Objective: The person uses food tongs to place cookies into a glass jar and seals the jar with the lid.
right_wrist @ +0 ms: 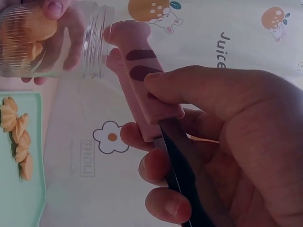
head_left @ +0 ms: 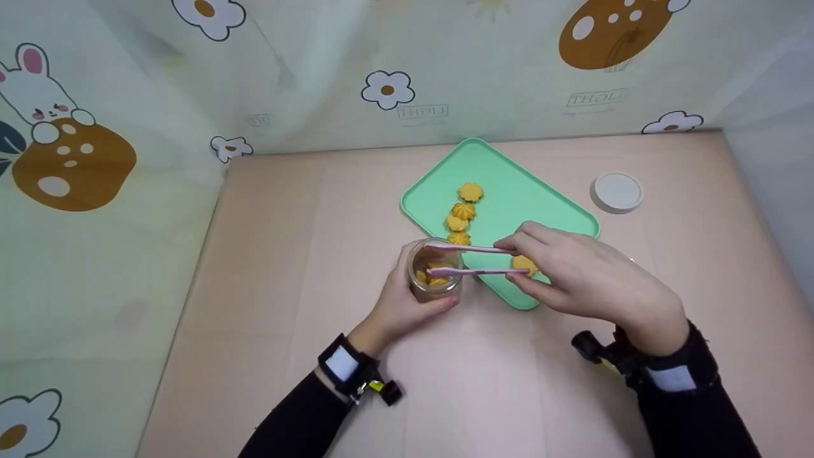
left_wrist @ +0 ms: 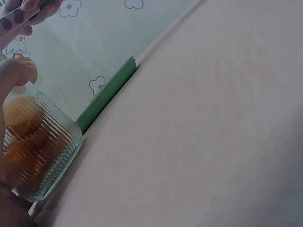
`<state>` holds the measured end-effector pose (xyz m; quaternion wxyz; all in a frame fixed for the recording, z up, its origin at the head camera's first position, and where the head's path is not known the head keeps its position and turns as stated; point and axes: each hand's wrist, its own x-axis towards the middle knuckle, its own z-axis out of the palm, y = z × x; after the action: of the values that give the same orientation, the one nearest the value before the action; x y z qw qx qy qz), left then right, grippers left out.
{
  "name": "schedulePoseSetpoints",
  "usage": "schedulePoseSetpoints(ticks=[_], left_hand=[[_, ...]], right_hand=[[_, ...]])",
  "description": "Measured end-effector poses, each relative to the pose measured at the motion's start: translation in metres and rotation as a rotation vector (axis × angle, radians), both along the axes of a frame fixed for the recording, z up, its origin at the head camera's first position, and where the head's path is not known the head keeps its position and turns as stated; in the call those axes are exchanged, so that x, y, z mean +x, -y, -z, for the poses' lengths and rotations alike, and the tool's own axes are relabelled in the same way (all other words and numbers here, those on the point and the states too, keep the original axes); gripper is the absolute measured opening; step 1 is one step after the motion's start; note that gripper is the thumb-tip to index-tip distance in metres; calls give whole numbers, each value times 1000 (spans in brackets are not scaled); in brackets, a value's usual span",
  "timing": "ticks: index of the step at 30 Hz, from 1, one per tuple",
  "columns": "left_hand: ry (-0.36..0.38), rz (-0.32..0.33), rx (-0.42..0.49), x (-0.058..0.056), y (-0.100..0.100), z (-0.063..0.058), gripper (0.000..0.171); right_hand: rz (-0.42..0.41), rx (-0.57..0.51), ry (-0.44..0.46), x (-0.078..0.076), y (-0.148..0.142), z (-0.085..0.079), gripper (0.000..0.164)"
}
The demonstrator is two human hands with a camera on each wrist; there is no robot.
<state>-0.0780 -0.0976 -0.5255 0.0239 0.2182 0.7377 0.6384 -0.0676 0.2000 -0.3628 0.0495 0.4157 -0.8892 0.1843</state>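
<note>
My left hand (head_left: 400,305) grips a ribbed clear glass jar (left_wrist: 59,142) around its side; the jar is open at the top. Several golden, flower-shaped cookies (right_wrist: 40,28) lie inside it. In my right hand (head_left: 572,280) I hold tongs (right_wrist: 142,80) with pink tips and dark metal arms, pinched between thumb and fingers. The two tips stand apart over the jar's mouth in the head view, and no cookie shows between them. Just right of the jar is a green tray (head_left: 509,197), partly hidden by my right hand, with more cookies (head_left: 470,192) on it.
A round white lid (head_left: 618,192) lies on the pale pink tabletop (head_left: 286,254), right of the tray. Behind the table hangs a printed curtain (head_left: 318,70) with flowers and a rabbit. One cookie (head_left: 524,264) sits near the tray's front edge, beneath the tongs.
</note>
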Motion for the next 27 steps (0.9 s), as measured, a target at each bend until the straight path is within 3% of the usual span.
schedulePoseSetpoints(ticks=[11, 19, 27], left_hand=[[7, -21, -30, 1, -1, -3, 94], [3, -33, -44, 1, -1, -3, 94], [6, -38, -45, 1, 0, -2, 93]], right_hand=[[30, -57, 17, -3, -12, -5, 31], [87, -84, 4, -15, -19, 0, 35], [263, -137, -51, -32, -13, 19, 40]])
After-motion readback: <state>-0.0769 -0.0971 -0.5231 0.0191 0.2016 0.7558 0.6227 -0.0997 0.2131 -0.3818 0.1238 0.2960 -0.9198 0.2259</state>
